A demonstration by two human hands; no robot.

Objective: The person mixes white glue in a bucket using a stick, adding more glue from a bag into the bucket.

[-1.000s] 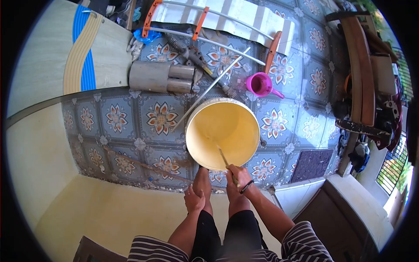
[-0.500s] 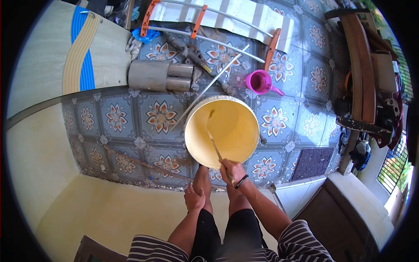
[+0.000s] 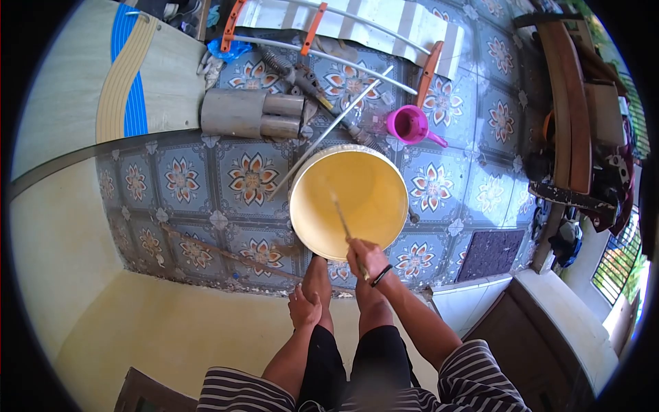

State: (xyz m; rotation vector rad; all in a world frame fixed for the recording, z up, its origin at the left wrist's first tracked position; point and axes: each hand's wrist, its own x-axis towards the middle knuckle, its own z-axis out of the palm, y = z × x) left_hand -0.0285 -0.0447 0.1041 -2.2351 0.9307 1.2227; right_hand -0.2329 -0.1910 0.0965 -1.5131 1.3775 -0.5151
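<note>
A large round bucket [image 3: 296, 206] full of pale yellow light stands on the tiled floor in front of my feet, its inside and contents both creamy yellow. My right hand [image 3: 366, 259], with a dark band at the wrist, is closed around a long thin stick [image 3: 345, 224]. The stick slants over the near rim, and its far end reaches into the bucket, blurred by motion. My left hand [image 3: 304, 307] lies against my left leg just below the knee, fingers loosely spread over it and holding nothing.
Beyond the bucket lie a pink dipper [image 3: 408, 125], a white rod [image 3: 336, 125], a metal muffler [image 3: 233, 113] and an orange-and-grey frame [image 3: 430, 72]. A wooden bench [image 3: 566, 103] stands at the right, a dark mat [image 3: 491, 255] nearer. A pale wall is at the left.
The stick's far end has swung down and slightly right inside the bucket, and the stick looks shorter and steeper. My right hand has shifted slightly upward; my left hand stays on the leg.
</note>
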